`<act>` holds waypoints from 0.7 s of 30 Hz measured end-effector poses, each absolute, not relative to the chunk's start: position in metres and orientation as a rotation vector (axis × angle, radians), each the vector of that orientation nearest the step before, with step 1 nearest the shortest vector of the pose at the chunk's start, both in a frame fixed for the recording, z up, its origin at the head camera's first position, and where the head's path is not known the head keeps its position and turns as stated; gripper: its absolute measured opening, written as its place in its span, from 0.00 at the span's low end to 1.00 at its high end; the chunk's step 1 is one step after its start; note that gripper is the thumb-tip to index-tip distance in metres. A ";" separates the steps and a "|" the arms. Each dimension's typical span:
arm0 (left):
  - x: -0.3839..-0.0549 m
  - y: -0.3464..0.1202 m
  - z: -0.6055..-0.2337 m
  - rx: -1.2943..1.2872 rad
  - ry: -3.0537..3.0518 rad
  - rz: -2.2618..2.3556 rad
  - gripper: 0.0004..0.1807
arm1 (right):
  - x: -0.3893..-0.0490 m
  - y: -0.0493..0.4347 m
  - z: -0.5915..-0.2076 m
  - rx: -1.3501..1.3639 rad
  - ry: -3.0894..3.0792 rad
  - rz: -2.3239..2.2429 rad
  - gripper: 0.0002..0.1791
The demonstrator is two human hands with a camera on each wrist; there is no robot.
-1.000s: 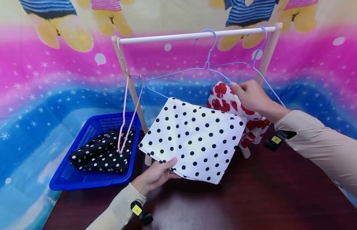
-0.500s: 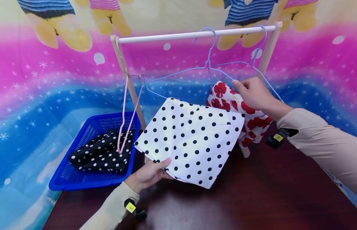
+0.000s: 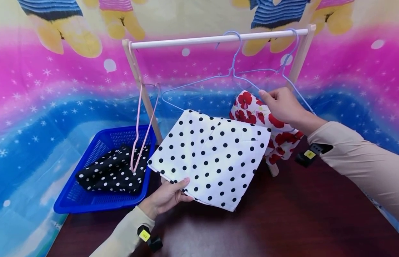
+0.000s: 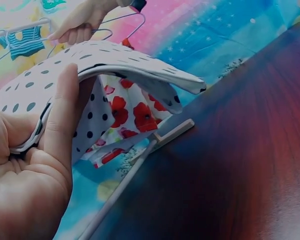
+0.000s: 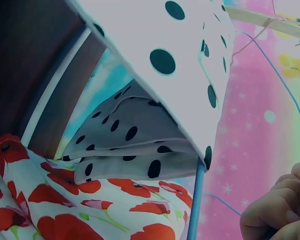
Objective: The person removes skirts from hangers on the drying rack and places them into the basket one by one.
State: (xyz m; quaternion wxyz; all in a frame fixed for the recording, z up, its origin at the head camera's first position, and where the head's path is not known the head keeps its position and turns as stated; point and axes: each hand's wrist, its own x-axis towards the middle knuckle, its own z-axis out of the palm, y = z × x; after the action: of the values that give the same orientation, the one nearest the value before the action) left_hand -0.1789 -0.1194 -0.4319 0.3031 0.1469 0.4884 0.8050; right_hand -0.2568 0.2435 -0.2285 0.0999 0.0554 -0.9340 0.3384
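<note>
A white cloth with black dots [image 3: 215,157] hangs folded over the lower bar of a blue wire hanger [image 3: 199,79], whose hook is on the rack's rail. My left hand [image 3: 165,198] pinches the cloth's lower left edge between thumb and fingers; the left wrist view shows the layered edge in that grip. At the hanger's right shoulder, my right hand [image 3: 284,107] grips the wire with curled fingers. Behind it, a white cloth with red flowers [image 3: 245,101] hangs from a second blue hanger [image 3: 290,80]. In the right wrist view the dotted cloth [image 5: 162,60] drapes beside the flowered one [image 5: 55,200].
A pink hanger [image 3: 137,121] hangs at the left end of the wooden rack [image 3: 186,42]. Below it stands a blue plastic basket [image 3: 67,205] with a black cloth with white dots [image 3: 115,171] inside. The dark wooden table [image 3: 283,214] spreads in front.
My left hand has drawn the dotted cloth's lower edge slightly left and down, and the cloth has shifted with it. The right hand stays at the hanger, almost unmoved.
</note>
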 end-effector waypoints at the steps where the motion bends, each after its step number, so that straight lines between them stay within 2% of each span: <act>1: -0.178 -0.118 -0.432 0.371 1.287 2.152 0.10 | -0.257 0.243 -0.228 0.162 -2.760 1.010 0.33; 11: -0.168 -0.109 -0.436 0.228 1.237 2.275 0.14 | -0.256 0.239 -0.228 0.105 -2.778 1.070 0.33; 21: -0.161 -0.103 -0.443 0.293 1.187 2.288 0.14 | -0.255 0.237 -0.228 0.094 -2.762 1.108 0.33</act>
State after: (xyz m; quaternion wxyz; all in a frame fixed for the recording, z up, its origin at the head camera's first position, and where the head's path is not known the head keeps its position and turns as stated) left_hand -0.1605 -0.1028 -0.4433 0.2705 0.1087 0.4407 0.8490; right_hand -0.2545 0.2370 -0.2283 0.0819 0.0316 -0.9246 0.3707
